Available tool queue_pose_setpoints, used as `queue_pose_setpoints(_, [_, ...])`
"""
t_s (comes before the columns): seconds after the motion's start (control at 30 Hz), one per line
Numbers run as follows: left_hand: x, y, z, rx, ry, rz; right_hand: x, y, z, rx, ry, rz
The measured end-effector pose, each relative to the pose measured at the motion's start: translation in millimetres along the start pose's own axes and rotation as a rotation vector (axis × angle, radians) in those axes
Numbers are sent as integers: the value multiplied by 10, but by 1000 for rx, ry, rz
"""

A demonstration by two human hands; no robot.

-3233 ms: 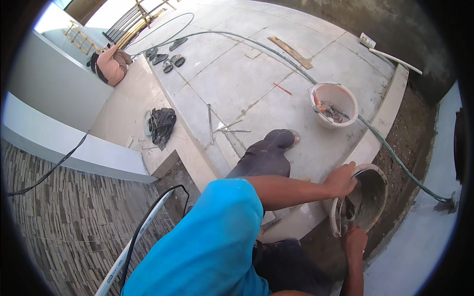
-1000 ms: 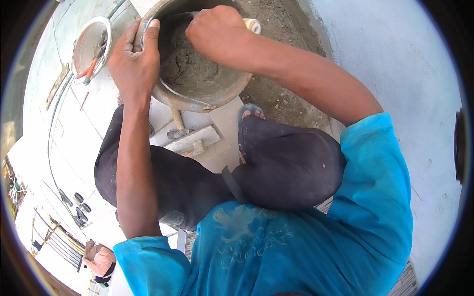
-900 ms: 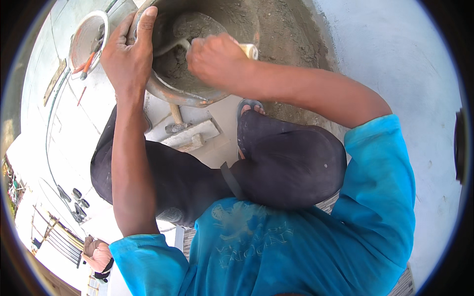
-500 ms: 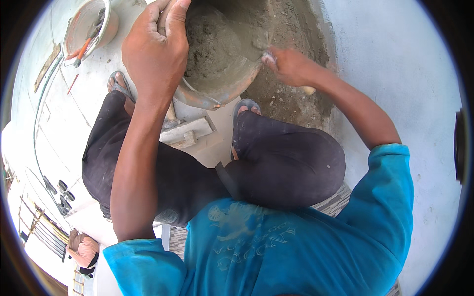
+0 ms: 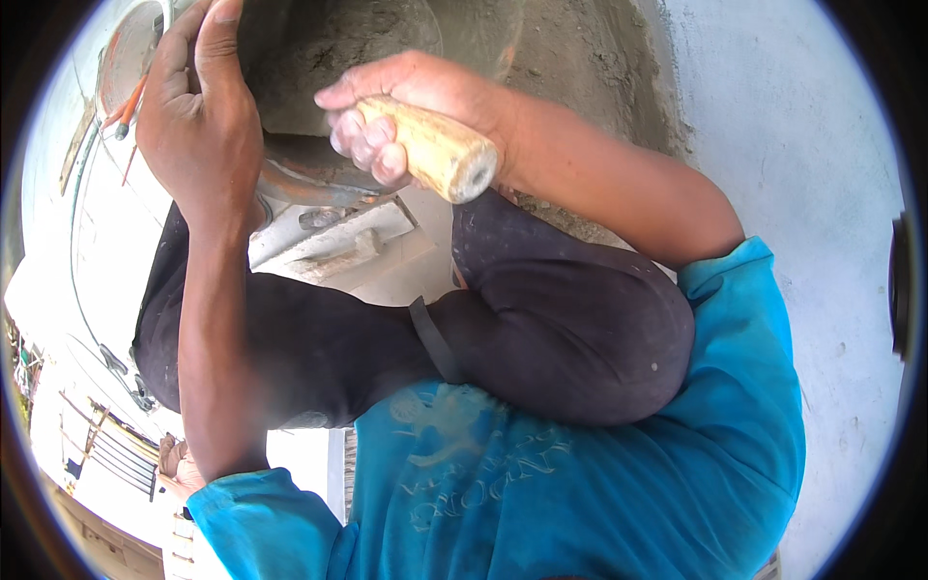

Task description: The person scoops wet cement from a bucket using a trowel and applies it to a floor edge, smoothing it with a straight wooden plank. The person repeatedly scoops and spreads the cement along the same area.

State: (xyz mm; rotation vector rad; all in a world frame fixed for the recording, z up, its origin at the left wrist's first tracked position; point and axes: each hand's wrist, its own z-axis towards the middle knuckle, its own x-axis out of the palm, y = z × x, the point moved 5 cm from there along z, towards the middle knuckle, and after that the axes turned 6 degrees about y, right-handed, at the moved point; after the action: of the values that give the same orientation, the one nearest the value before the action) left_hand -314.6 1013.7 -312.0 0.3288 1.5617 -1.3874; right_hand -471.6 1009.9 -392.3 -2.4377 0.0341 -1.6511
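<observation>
Over the near edge of the mortar bowl [image 5: 309, 188], a thick wooden handle [image 5: 435, 145] is being gripped, with the fingers of the right hand [image 5: 416, 121] wrapped round it; the tool's other end is being hidden by the hand; at the bowl's left, the rim is being clamped between thumb and fingers of the left hand [image 5: 198, 126]; inside the bowl, grey mortar [image 5: 329, 53] is being held; just below the bowl, a hand float [image 5: 314, 244] is being seen; right of the bowl, bare soil [image 5: 580, 77] is being bordered by a pale wall [image 5: 773, 145]; left of the bowl, orange-handled tools [image 5: 129, 106] are being held in a bucket [image 5: 121, 60]; well apart from the bowl, lower left, a co-worker [image 5: 184, 472] is being partly hidden.
</observation>
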Motion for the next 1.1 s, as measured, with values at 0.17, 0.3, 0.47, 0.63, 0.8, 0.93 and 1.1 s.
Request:
queue_pose_setpoints(0.17, [7,-85,-37,-52,48,-90,-80,401,-80,-93,269,299])
queue_pose_setpoints(0.3, [-6,-305,104,48,88,-162,-422,446,-361,-118,408,301])
queue_pose_setpoints(0.47, [-52,-241,122,7,65,-252,-103,181,-496,-17,-149,-340])
queue_pose_setpoints(0.63, [37,-307,166,6,62,-315,442,550,-1097,191,-706,-2074])
queue_pose_setpoints(0.8, [88,-249,179,73,-16,-416,266,951,-979,435,-1139,-2887])
queue_pose_setpoints(0.93, [133,-294,247,45,1,-435,-453,784,-964,178,-829,-2268])
queue_pose_setpoints(1.1, [-37,-246,210,53,77,-388,-347,326,-391,197,-469,-1358])
